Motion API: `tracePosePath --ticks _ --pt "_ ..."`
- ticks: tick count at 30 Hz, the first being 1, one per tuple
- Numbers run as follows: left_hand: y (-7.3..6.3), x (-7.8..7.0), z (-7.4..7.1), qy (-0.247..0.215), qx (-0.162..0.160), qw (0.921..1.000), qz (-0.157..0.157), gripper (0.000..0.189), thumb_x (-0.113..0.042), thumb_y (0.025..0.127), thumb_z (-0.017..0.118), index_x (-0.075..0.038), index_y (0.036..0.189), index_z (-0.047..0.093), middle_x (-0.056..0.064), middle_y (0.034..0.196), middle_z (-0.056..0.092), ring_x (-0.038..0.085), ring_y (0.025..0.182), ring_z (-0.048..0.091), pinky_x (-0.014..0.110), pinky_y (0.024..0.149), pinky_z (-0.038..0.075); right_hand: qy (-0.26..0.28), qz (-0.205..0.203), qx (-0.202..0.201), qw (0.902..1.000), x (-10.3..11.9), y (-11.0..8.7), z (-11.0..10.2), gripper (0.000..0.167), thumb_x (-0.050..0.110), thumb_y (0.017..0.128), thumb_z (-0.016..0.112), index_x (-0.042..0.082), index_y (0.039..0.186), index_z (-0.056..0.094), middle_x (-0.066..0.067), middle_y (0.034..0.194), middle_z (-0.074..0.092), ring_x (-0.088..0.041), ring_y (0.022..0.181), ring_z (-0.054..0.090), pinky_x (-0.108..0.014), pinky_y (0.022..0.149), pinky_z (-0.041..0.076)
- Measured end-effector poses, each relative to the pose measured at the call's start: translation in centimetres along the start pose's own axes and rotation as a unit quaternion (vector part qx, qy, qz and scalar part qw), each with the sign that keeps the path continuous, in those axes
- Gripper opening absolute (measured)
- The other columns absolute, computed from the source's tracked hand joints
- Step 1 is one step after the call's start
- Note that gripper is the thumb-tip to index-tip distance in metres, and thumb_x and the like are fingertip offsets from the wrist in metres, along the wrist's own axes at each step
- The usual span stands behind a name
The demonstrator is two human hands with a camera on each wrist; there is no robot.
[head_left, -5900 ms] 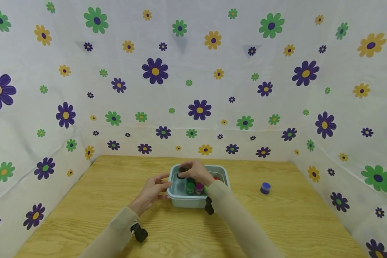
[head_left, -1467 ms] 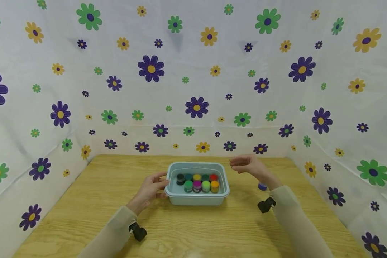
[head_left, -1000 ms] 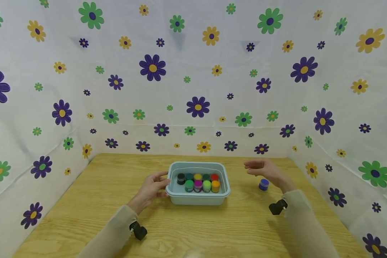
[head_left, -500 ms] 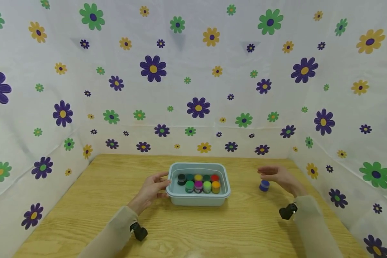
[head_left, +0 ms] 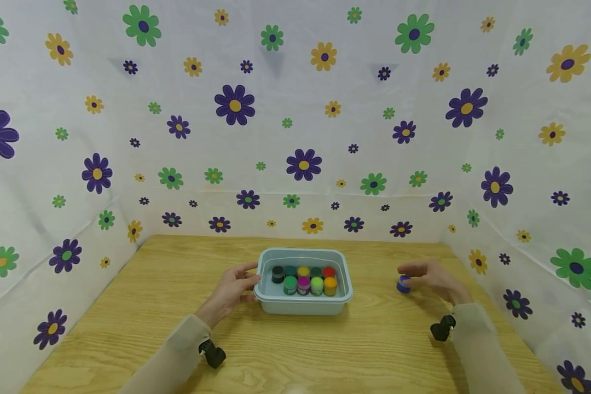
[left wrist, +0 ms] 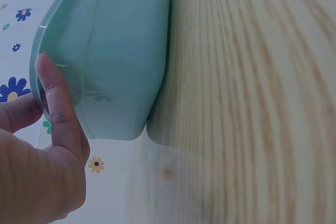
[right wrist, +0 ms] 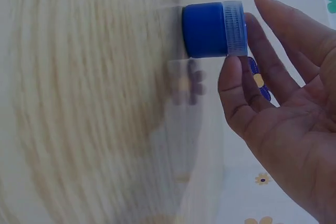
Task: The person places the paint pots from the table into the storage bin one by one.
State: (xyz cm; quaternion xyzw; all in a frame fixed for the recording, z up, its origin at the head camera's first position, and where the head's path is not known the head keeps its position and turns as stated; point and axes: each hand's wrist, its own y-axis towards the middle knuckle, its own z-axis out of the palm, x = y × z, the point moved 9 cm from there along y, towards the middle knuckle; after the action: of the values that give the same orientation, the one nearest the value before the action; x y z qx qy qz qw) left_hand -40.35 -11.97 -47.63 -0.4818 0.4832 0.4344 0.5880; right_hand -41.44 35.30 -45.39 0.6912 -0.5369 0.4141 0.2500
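Note:
My left hand grips the left end of a pale blue plastic box, thumb and fingers at its rim. The left wrist view shows a finger against the outer wall by the rim. Small paint jars fill part of the box: a black jar at back left, a red jar at back right, a magenta jar and an orange jar in front. My right hand is around a blue paint jar standing on the table, thumb right at its clear lid, index finger apart from it.
The wooden table carries the box near its middle and the blue jar to the right. White cloth printed with flowers encloses the back and both sides. A black wrist camera sits below each hand.
Earlier my right hand was inside the box at the black jar. It has since left the box, moved right and lowered to the blue jar. The left hand has stayed at the box.

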Motion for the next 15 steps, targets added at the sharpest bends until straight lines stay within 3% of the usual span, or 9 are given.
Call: tracePosePath --ticks 6,15 --pt "0.0 0.1 -0.1 -0.004 -0.003 1.0 0.0 0.048 -0.01 0.095 0.064 -0.012 0.141 0.052 0.021 0.12 0.058 0.029 0.094 0.065 0.027 0.059 0.057 0.018 0.002 0.031 0.9993 -0.4 0.0 0.9 0.055 0.009 0.091 0.068 -0.009 0.138 0.048 -0.031 0.141 0.048 -0.035 0.123 0.054 -0.03 0.094 0.054" --pt "0.0 0.1 -0.2 -0.003 -0.004 1.0 0.001 0.047 -0.01 0.095 0.064 -0.013 0.141 0.053 0.022 0.122 0.058 0.028 0.093 0.065 0.028 0.059 0.057 0.032 -0.01 0.036 0.9988 -0.7 0.4 1.3 0.055 0.005 0.089 0.069 -0.014 0.136 0.047 -0.034 0.138 0.049 -0.023 0.114 0.06 -0.024 0.089 0.055"
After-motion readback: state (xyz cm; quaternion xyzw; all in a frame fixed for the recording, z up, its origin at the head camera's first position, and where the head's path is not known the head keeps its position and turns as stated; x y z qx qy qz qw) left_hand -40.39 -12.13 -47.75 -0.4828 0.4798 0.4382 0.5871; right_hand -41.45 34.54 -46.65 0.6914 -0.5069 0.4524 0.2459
